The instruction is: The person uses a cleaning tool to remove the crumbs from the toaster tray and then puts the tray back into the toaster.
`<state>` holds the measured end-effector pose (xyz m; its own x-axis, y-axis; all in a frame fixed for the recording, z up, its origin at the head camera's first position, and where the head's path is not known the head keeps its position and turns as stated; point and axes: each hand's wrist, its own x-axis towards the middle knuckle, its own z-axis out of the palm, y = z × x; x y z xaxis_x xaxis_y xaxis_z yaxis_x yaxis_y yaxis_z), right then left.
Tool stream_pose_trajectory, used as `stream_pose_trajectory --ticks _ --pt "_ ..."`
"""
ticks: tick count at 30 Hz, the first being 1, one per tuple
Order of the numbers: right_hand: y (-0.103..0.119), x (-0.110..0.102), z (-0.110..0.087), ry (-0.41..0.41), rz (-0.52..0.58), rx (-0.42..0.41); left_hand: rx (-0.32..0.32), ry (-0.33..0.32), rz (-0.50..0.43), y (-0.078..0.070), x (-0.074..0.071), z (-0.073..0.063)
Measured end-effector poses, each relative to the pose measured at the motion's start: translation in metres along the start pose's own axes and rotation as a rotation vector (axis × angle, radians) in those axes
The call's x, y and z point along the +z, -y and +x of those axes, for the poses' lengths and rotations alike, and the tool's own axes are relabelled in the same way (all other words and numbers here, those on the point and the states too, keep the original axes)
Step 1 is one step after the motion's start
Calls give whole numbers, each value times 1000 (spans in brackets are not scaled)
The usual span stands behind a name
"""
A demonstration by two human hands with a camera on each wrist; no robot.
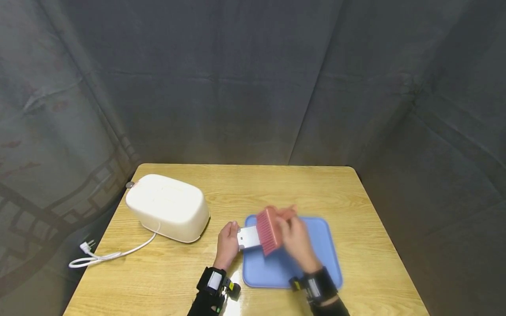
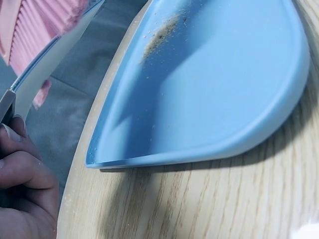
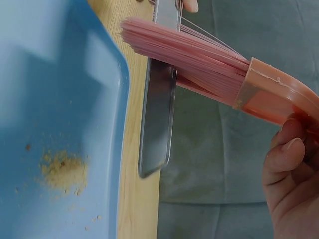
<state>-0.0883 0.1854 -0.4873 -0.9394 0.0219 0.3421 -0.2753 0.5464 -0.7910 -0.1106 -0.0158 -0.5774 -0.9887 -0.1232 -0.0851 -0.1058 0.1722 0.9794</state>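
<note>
My left hand (image 1: 227, 245) pinches one end of a thin metal crumb tray (image 1: 247, 237) and holds it up over the left side of a blue plastic tray (image 1: 325, 254). In my right hand (image 1: 298, 243) is a pink brush (image 1: 269, 230), gripped by its handle. The brush's bristles (image 3: 199, 62) lie across the crumb tray and bend over its edge in the right wrist view. A small heap of tan crumbs (image 3: 65, 172) lies in the blue tray, with loose specks around it. Blur softens the right hand in the head view.
A white toaster-like appliance (image 1: 168, 206) stands at the left of the wooden table (image 1: 379, 272). Its white cord (image 1: 132, 251) runs to a plug (image 1: 85, 248) at the table's left edge. Dark grey cloth (image 1: 237, 87) hangs behind and at the sides.
</note>
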Motion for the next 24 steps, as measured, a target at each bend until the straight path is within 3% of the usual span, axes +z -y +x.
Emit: stream_pose_trajectory --ticks 11,24 --pt "-11 -16 -2 -35 -21 47 -4 -2 1 -2 -1 0" --pt "-21 -26 -2 -115 -109 38 5 -8 20 -4 -3 -1"
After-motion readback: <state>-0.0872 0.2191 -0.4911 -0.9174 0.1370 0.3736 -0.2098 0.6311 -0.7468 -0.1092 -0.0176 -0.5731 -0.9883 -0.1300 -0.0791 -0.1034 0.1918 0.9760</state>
